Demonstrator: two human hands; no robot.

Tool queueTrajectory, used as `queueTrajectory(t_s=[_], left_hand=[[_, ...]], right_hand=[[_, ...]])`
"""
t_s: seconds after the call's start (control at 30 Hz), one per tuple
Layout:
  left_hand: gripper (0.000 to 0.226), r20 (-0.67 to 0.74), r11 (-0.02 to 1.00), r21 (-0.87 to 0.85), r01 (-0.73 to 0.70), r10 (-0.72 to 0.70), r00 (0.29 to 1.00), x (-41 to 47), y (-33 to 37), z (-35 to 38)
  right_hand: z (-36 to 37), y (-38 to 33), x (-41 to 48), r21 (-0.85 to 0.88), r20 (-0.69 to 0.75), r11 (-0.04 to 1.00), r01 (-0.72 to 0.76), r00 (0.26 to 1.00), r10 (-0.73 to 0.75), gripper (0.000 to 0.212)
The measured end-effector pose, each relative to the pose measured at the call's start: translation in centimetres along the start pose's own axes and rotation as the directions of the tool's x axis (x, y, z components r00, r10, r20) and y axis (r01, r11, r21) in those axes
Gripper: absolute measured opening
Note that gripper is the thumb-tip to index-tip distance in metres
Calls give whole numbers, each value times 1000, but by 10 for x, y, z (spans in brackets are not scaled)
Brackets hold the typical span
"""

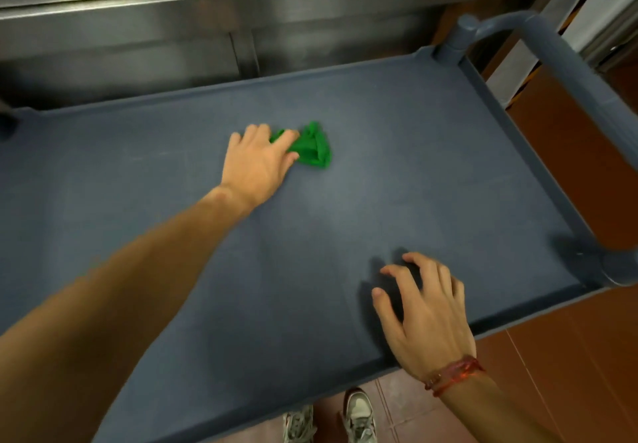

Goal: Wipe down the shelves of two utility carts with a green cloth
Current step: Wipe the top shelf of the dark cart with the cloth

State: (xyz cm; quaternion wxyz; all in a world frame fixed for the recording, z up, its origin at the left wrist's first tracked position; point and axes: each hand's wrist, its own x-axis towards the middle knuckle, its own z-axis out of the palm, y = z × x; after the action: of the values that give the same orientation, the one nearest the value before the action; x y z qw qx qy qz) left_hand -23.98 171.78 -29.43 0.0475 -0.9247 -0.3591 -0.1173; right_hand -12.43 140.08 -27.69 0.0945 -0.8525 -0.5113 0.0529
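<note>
No legible text, labels, brands or numbers in frame: cart shelf [414,183], cloth [312,147], steel unit [138,39], shoes [357,415], wristband [455,373] show no readable marks.

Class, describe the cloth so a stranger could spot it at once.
Find the big blue-grey cart shelf before the steel counter. Near its middle, the left hand presses on the cloth. It alone is bright green, bunched into a triangle.

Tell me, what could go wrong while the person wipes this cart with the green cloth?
The green cloth is bunched up small under the left hand, so wipes may skip parts of the shelf, like its corners. Most of it sticks out past the fingers, so it might slip loose. The right hand rests near the front edge; a hard push could shift the cart.
</note>
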Motion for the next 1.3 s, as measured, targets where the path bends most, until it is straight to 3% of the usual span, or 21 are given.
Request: queueTrajectory(t_s=[0.2,0.3,0.47,0.67,0.77,0.9,1.13,1.3], left_hand=[[36,-14,964,81,252,-252,968,88,-40,6],[39,18,952,10,306,-306,952,96,-40,11],[37,7,962,-90,258,-259,966,71,-17,11],[33,-38,995,-101,10,-14,999,-11,36,-1],[30,-63,997,-78,-27,22,998,-17,39,2],[33,-56,996,-83,13,-17,998,26,35,11],[37,36,948,-146,282,-279,960,132,41,27],[38,55,957,-159,242,-236,970,117,52,22]], right_hand=[[3,1,1,9,-33,1000,3,999,-3,39],[3,1,1,10,-41,1000,3,999,-2,39],[1,-1,1,2,-27,1000,-7,1000,7,39],[-2,-2,1,-12,8,1000,-10,1000,10,40],[-3,-2,1,-10,7,1000,-12,1000,12,40],[-2,-3,2,0,13,1000,-19,1000,19,40],[-1,-1,1,23,-27,1000,-3,1000,4,35],[-1,0,1,27,-23,1000,-7,1000,8,35]])
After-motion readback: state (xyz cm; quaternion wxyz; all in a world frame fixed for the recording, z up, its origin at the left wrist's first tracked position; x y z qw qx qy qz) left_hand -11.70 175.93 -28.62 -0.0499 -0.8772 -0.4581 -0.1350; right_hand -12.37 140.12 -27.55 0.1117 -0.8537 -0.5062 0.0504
